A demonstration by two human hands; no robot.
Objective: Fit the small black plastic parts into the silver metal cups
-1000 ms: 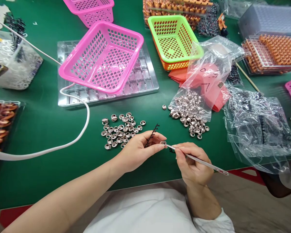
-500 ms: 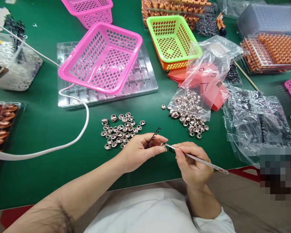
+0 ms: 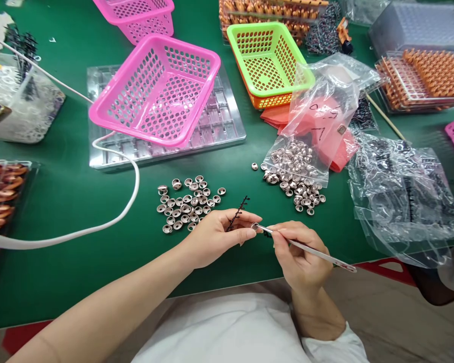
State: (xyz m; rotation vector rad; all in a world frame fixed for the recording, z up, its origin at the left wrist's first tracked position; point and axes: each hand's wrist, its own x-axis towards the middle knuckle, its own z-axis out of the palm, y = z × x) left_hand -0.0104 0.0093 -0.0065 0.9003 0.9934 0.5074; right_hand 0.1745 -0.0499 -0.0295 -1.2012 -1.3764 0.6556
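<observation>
My left hand (image 3: 215,238) pinches a small silver metal cap (image 3: 254,226) between thumb and fingertips. A thin black plastic strip with short side stubs (image 3: 238,214) also sits in that hand, sticking up past the fingers. In my right hand (image 3: 304,254) is a pair of slim metal tweezers (image 3: 318,251), held like a pen. Their tip meets the cap; whether it grips a small part there is too small to tell. Behind my left hand lies a loose group of similar metal caps (image 3: 186,208). More caps (image 3: 304,189) spill from a clear plastic bag (image 3: 320,126).
A pink basket (image 3: 109,113) rests on a metal tray (image 3: 227,132), with a white cable (image 3: 136,184) curving beside it. Farther back stands a green basket (image 3: 308,80) nested in an orange one. Crumpled clear bags (image 3: 393,201) lie right; trays of orange parts (image 3: 435,75) stand behind.
Both hands stay nearly in place, the tweezer tip still at the cap. The view has shifted slightly.
</observation>
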